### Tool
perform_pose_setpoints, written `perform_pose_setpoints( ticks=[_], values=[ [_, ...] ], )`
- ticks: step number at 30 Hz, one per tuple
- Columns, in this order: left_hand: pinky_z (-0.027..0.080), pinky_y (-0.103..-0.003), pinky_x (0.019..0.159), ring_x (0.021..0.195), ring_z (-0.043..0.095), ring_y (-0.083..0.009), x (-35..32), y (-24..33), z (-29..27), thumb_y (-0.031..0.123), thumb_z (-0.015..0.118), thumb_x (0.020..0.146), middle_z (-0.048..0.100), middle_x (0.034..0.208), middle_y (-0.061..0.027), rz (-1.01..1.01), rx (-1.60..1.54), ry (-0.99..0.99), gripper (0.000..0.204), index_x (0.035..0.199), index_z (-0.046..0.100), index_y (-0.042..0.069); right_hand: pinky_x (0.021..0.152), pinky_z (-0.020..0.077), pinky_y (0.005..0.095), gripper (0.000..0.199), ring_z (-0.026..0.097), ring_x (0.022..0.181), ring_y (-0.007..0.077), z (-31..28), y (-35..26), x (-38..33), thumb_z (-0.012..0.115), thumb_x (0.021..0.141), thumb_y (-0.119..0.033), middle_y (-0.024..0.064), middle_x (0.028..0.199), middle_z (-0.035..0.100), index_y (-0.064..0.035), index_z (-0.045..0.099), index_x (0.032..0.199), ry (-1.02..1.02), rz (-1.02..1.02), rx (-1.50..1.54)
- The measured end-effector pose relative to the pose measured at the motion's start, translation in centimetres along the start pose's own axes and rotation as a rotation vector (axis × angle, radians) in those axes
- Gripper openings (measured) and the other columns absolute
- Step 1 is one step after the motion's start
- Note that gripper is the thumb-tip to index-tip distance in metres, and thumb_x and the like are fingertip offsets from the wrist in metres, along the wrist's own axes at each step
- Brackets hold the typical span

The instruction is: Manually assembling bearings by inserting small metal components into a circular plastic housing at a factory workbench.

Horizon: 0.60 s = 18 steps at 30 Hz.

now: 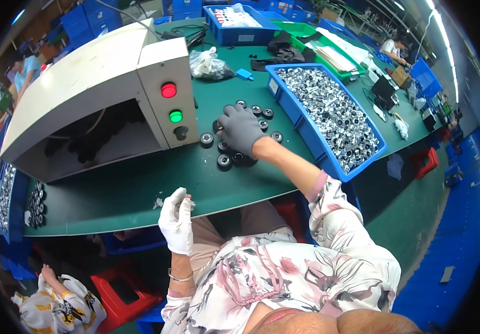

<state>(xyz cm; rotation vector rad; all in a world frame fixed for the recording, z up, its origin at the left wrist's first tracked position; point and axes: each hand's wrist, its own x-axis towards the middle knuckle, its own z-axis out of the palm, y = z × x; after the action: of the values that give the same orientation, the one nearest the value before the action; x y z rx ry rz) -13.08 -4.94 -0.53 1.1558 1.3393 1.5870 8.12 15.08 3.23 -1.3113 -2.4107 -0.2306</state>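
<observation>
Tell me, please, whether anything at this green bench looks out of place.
Slightly: pale scraps lie like stray litter on the green bench near the left hand, whose white glove doesn't match the dark grey one on the right hand.

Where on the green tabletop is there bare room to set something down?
Largest: between the beige machine and the near table edge, left of the left hand. Smaller: between the plastic bag and the black wheels. Crowded: around the right hand, over those wheels.

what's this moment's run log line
right hand: gray-gloved, at black round parts; left hand: white-gloved, near table edge; nearby: blue bin of shiny parts
</observation>
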Motion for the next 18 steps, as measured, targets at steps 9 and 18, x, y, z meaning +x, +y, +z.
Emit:
perform_pose_setpoints(
  ticks=[9, 18],
  values=[
    [0.055, -0.027, 0.082, 0.094, 0.066, -0.0154, 0.4, 1.4, 0.6, 0.001, 0.062, 0.096, 0.066, 0.11, -0.0097, 0.068, 0.2, -0.081, 0.029, 0.125, 0.062, -0.003, 0.079, 0.0484, 0.0415, 0.011, 0.06, 0.091, 0.0328, -7.1, -6.0, -9.8, 0.07, 0.081, -0.009, 0.0101, 0.097, 0.062, -0.0071, 0.063, 0.089, 0.147, -0.151, 0.395],
    [0.044, -0.045, 0.103, 0.126, 0.05, -0.0398, 5.1, 2.6, 5.0, 0.018, 0.08, 0.077, 0.049, 0.14, -0.0217, 0.525, 0.861, -0.43, 0.066, 0.135, 0.052, 0.003, 0.09, 0.0514, 0.0446, 0.026, 0.061, 0.108, 0.0365, -3.8, 8.0, -4.1, 0.056, 0.086, 0.0, 0.0153, 0.111, 0.064, -0.0064, 0.063, 0.111, 0.152, 0.35, 0.056]
  ],
)
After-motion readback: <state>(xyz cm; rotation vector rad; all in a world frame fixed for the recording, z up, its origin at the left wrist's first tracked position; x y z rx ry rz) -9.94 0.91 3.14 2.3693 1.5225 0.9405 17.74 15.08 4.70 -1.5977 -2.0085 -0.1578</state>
